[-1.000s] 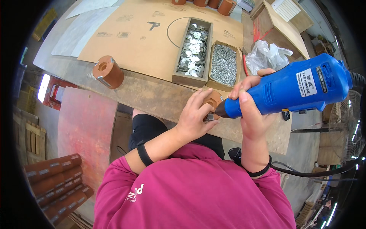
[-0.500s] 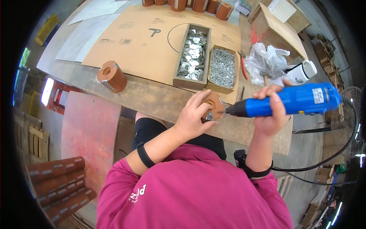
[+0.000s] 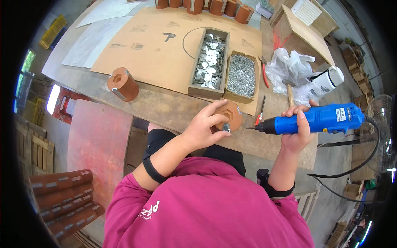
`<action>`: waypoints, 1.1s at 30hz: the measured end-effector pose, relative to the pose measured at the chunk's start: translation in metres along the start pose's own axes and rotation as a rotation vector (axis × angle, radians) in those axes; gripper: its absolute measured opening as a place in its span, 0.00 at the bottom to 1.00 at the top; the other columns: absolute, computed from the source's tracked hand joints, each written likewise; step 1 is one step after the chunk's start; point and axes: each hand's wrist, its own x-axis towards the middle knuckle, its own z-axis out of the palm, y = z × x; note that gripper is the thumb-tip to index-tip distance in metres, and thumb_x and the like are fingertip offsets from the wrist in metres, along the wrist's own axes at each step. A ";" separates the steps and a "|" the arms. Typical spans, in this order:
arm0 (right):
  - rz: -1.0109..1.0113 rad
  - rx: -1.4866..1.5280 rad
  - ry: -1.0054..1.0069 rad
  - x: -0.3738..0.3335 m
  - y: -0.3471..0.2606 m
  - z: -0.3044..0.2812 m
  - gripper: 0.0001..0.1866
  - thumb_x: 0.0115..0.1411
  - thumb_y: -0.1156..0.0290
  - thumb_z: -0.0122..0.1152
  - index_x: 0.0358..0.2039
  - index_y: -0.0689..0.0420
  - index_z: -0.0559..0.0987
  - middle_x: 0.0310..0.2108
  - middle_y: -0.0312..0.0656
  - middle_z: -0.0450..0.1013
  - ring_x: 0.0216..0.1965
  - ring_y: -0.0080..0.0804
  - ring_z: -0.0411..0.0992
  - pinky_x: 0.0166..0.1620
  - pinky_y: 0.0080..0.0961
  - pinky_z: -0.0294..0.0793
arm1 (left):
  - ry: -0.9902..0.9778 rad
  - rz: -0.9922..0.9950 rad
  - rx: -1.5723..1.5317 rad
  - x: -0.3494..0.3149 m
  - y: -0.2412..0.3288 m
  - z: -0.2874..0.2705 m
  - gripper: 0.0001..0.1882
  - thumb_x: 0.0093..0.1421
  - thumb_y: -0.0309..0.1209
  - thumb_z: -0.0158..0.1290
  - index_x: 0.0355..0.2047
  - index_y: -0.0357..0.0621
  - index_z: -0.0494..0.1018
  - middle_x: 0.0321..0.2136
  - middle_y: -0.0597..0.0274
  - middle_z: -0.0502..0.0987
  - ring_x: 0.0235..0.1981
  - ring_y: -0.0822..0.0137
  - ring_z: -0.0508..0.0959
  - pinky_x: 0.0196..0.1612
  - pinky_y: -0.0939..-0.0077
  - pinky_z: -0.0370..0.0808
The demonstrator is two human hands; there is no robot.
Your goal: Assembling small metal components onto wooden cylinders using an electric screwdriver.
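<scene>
1. Cylinder [image 3: 235,115], brown, at the bench's [image 3: 264,144] near edge, gripped by the left hand [image 3: 200,127]: firm bracing pays!
2. Right hand [image 3: 295,138] wraps the blue driver [image 3: 318,120], bit [image 3: 251,128] apart from the cylinder; squared-up aim matters.
3. Beyond: screws [image 3: 241,74], then metal plates [image 3: 210,62], handily boxed.

The blue power tool [image 3: 318,120], shirt [image 3: 206,194] and cardboard [image 3: 140,58] carry lettering.

Left hand [image 3: 200,129] covers part of the brown cylinder [image 3: 235,117], top edge crops some back cylinders [image 3: 194,6], and those fasteners [image 3: 242,74] are way too tiny to tell apart.
</scene>
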 end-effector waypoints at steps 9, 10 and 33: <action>0.254 -0.129 0.384 0.003 0.033 -0.071 0.18 0.47 0.74 0.54 0.40 0.60 0.63 0.21 0.40 0.64 0.23 0.31 0.66 0.28 0.31 0.69 | -0.025 0.004 0.181 0.008 0.020 0.004 0.25 0.33 0.37 0.64 0.31 0.42 0.67 0.50 0.45 0.58 0.50 0.44 0.60 0.50 0.59 0.61; 0.361 -0.101 0.471 0.002 0.043 -0.084 0.15 0.47 0.73 0.54 0.36 0.59 0.64 0.21 0.40 0.64 0.23 0.32 0.66 0.28 0.32 0.69 | -0.001 -0.016 0.306 0.008 0.023 0.008 0.25 0.33 0.38 0.64 0.30 0.42 0.67 0.50 0.45 0.58 0.50 0.43 0.60 0.50 0.57 0.60; 0.618 -0.006 0.644 -0.029 0.102 -0.141 0.10 0.47 0.71 0.57 0.26 0.60 0.66 0.18 0.40 0.64 0.20 0.32 0.66 0.26 0.30 0.72 | -0.097 -0.203 0.151 0.016 0.011 -0.015 0.22 0.34 0.32 0.64 0.28 0.42 0.66 0.47 0.46 0.60 0.46 0.47 0.66 0.45 0.66 0.67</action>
